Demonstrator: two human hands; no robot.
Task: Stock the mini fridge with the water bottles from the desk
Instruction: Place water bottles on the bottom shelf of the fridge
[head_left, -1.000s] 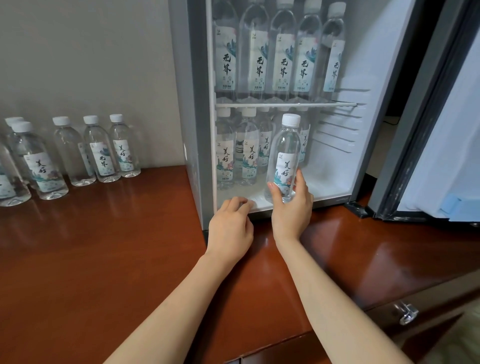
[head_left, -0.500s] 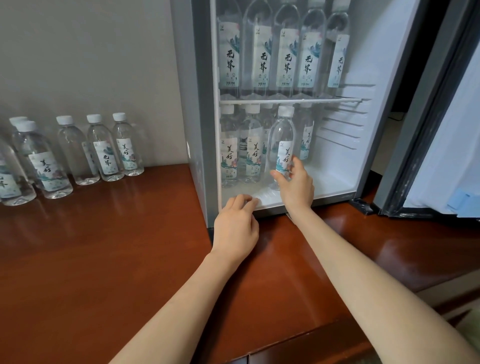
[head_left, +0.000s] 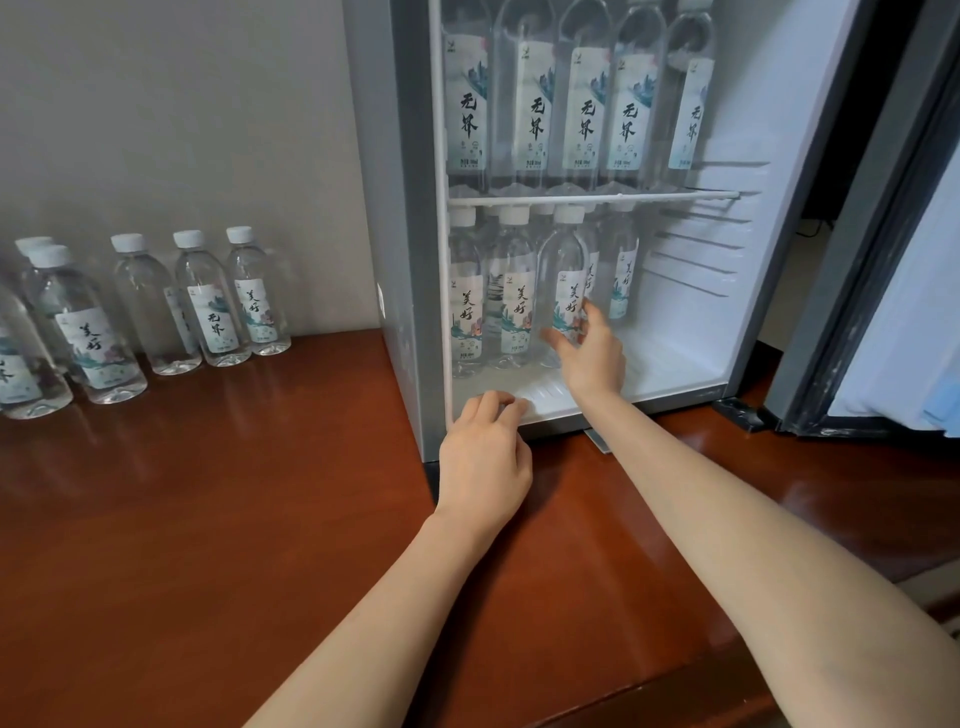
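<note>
Against the grey wall (head_left: 182, 114) at the far left, a loose row of spare bottles (head_left: 213, 306) stands upright on the red-brown worktop (head_left: 208, 519). They are clear plastic with white caps. Two of their labels read 美好 and one reads 无界. They stand well apart from the mini fridge (head_left: 395, 208), and nothing lies between them and its open front.

The left hand (head_left: 483, 462) rests at the fridge's bottom front edge. Its fingers are loosely bent, the tips touch the white lip of the floor, and they hold nothing.

Inside, a white wire shelf (head_left: 592, 197) carries a tight row of taller bottles (head_left: 584, 114), each label reading 无界. Below it, shorter stocked bottles (head_left: 514, 301) fill the left part of the lower compartment in front and back rows, their caps close under the shelf. Their labels read 美好.

The held bottle (head_left: 563, 280) stands upright in that lower compartment, just right of the front two and in front of those behind. It is clear and full, with a white cap and a pale label showing 美好 over a teal and pink print. The right hand (head_left: 592, 353) grips its lower part, thumb on the left side and fingers curled round the right. The hand hides part of the base. The right side of the fridge floor is bare white.

At the far right the fridge door (head_left: 857, 234) stands open.
</note>
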